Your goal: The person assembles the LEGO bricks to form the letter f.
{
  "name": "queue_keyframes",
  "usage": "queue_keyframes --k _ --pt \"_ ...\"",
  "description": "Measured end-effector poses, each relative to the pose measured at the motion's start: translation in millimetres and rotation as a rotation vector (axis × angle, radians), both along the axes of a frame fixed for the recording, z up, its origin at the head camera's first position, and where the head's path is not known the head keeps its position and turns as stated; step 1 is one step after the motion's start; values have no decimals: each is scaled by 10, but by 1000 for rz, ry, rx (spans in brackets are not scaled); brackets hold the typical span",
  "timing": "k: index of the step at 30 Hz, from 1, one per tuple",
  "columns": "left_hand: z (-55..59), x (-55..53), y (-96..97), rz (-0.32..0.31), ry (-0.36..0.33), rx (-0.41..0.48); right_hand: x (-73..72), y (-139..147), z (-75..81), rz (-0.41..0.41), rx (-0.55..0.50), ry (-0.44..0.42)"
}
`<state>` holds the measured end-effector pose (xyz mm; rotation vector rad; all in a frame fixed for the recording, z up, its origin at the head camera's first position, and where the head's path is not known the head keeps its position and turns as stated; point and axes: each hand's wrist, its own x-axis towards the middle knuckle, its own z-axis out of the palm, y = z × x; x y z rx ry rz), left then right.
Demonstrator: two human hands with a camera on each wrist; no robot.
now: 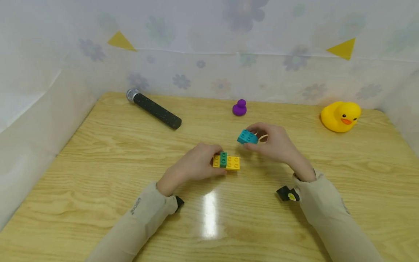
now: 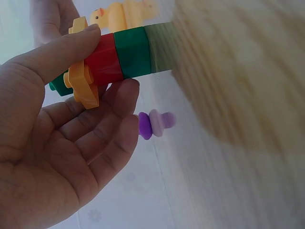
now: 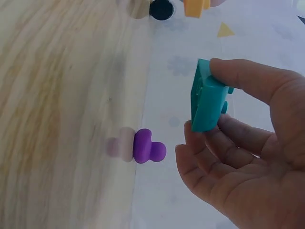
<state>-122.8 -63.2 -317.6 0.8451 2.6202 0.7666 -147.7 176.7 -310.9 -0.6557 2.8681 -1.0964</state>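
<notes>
My left hand (image 1: 194, 163) grips a small stack of toy building bricks standing upright on the table. From the top it has a small green brick (image 1: 223, 160), a long yellow brick (image 1: 233, 163), then a red brick (image 2: 105, 59) and another green brick (image 2: 133, 52) at the base, both seen in the left wrist view. The thumb presses on the red brick's side. My right hand (image 1: 275, 143) pinches a teal brick (image 1: 246, 137) between thumb and fingers, raised above the table just beyond and right of the stack. One side of the teal brick is rounded, and its studs face up.
A black microphone (image 1: 157, 110) with a silver head lies at the back left of the wooden table (image 1: 98, 145). A small purple duck (image 1: 240, 108) stands at the back middle, and a large yellow duck (image 1: 338, 117) at the back right. Flowered white cloth (image 1: 196, 72) hangs behind.
</notes>
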Motion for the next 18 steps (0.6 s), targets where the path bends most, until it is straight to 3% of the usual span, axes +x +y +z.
queue_keyframes --k 5,12,18 --pt "6 -4 16 -1 -10 0 28 8 64 12 -51 3" --pt "-4 -9 -2 -4 -22 11 77 -51 132 88 -89 -18" --pt "-12 -10 -10 -8 -19 18 143 -124 171 73 -121 -17"
